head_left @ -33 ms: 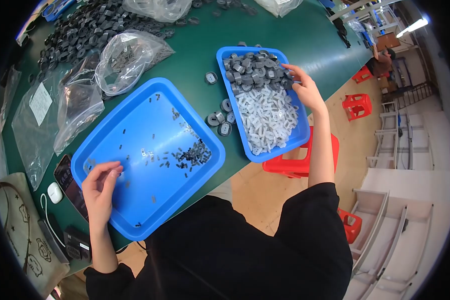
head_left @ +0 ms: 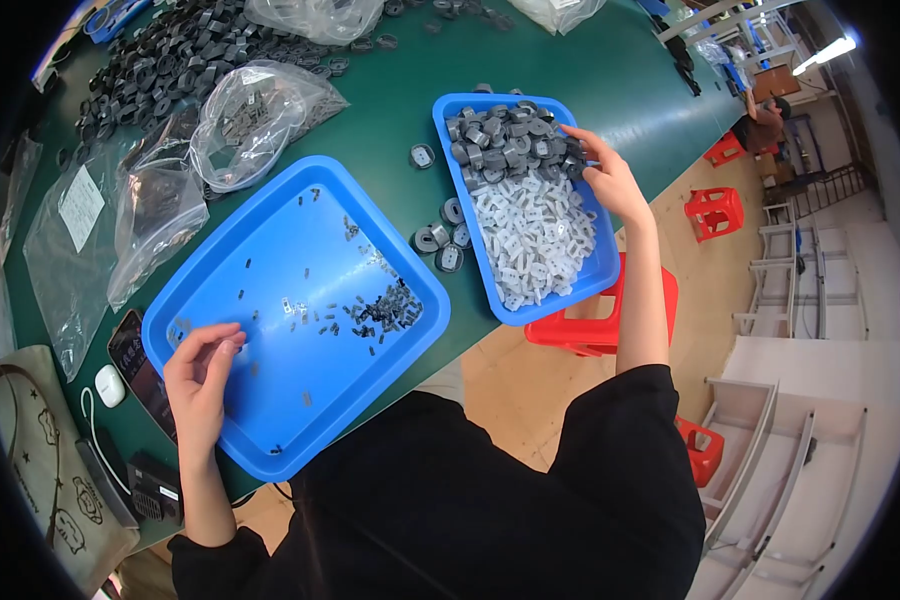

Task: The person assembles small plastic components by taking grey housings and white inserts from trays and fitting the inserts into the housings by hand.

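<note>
My left hand (head_left: 200, 375) hovers over the near-left part of a large blue tray (head_left: 300, 450), thumb and forefinger pinched together. Whatever lies between these fingertips is too small to make out. Small dark pieces (head_left: 385, 310) are heaped toward that tray's right side, and a few lie scattered elsewhere. At the right, my right hand (head_left: 615, 180) reaches over the rim of a second blue tray (head_left: 510, 316), its thumb and fingers apart at the grey oval parts (head_left: 515, 140). White plastic pieces (head_left: 535, 240) fill the nearer part of this tray.
Several grey round parts (head_left: 432, 238) stand between the trays. Clear plastic bags (head_left: 260, 120) and a big pile of grey parts (head_left: 185, 60) cover the far left. A phone (head_left: 135, 360), white earbud case (head_left: 110, 386) and cloth bag (head_left: 55, 470) lie left. Red stools (head_left: 712, 213) stand right.
</note>
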`<control>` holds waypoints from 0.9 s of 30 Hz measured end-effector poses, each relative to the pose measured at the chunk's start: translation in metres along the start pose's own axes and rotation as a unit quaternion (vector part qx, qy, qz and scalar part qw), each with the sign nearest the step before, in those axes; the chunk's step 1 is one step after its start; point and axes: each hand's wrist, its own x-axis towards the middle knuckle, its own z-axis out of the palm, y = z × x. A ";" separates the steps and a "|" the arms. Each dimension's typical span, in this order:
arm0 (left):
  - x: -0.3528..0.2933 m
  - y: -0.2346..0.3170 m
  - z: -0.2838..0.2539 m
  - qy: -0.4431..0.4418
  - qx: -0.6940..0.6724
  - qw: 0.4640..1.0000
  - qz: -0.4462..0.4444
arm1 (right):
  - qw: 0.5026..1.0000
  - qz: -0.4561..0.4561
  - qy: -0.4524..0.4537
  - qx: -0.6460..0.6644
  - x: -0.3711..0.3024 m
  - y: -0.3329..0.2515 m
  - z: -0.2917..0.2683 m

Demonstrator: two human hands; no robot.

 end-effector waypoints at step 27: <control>-0.002 0.003 -0.005 0.001 -0.025 0.999 -0.025 | 0.913 0.083 -0.134 0.377 0.055 -0.116 0.011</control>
